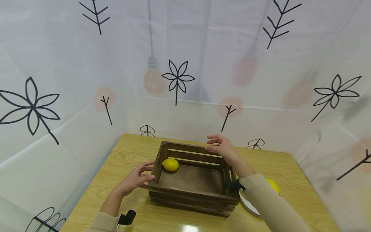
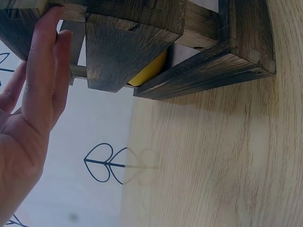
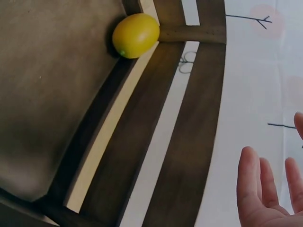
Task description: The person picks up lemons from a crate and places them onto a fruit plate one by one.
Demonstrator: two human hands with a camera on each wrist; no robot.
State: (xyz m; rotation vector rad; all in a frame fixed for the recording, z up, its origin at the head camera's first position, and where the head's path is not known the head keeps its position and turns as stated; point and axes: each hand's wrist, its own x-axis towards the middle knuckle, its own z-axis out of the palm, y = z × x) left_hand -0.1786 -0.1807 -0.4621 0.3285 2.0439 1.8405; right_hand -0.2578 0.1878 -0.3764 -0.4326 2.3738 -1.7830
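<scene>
A dark brown slatted wooden crate (image 1: 191, 196) stands on the table, and one lemon (image 1: 170, 164) lies in its far left corner. My left hand (image 1: 136, 178) touches the crate's left end with fairly straight fingers; the left wrist view shows fingertips (image 2: 49, 23) against the wood. Over the far right part of the crate hovers my right hand (image 1: 224, 149), its fingers loosely spread and nothing between them. From the right wrist the lemon (image 3: 136, 35) sits against the slats, with the right hand (image 3: 270, 203) at the lower right.
Right of the crate, a white plate (image 1: 250, 206) is partly hidden by the right sleeve. Another yellow fruit (image 1: 272, 186) shows behind that sleeve. A white printed curtain (image 1: 185, 122) hangs round the back and sides of the wooden table (image 1: 130, 148).
</scene>
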